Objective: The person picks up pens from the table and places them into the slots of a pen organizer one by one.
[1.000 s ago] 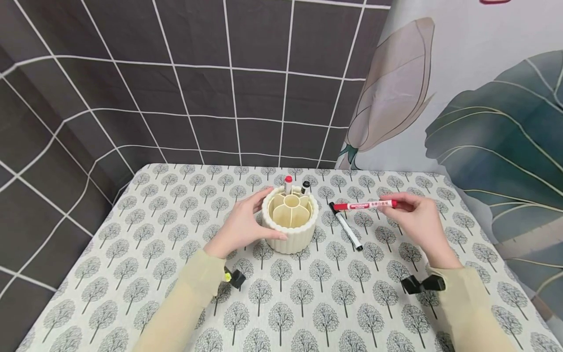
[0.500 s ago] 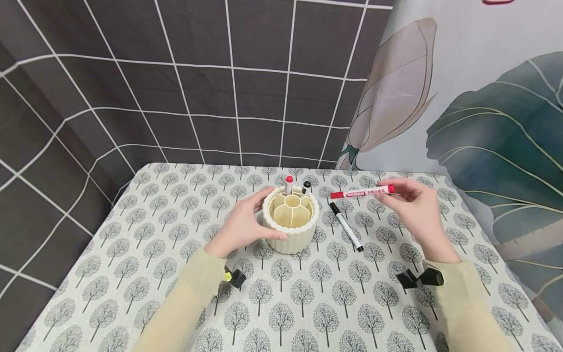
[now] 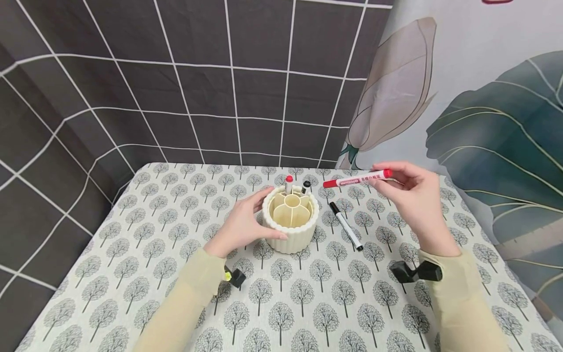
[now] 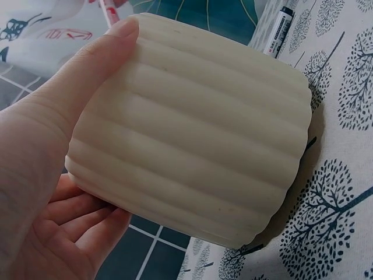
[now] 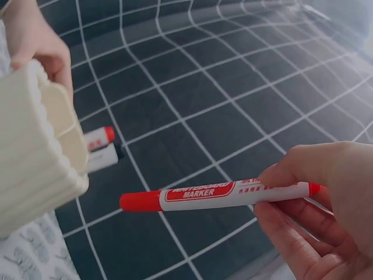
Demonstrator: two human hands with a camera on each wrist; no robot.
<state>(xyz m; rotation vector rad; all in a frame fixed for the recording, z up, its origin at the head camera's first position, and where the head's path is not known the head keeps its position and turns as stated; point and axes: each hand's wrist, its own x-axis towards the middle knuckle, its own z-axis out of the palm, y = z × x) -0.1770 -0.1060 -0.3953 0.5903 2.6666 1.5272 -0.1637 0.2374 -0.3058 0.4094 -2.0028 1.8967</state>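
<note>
A cream, ribbed pen holder with petal-shaped compartments stands upright on the table. My left hand grips its left side, thumb on the near wall and fingers around the far side. Two markers stand in its back compartments: one red-ended, one black-ended. To the right, my right hand pinches a red whiteboard marker near its right end, between thumb and fingers. The marker is raised above the table, nearly level, its red cap pointing left towards the holder.
A black-capped whiteboard marker lies on the tree-print tablecloth, just right of the holder. Behind the table hang a dark grid-patterned curtain and, at right, a pale curtain with leaf and flower prints.
My right hand has lifted the red marker up and away from the black marker on the cloth, bringing it slightly left. My left hand and the pen holder have stayed put.
</note>
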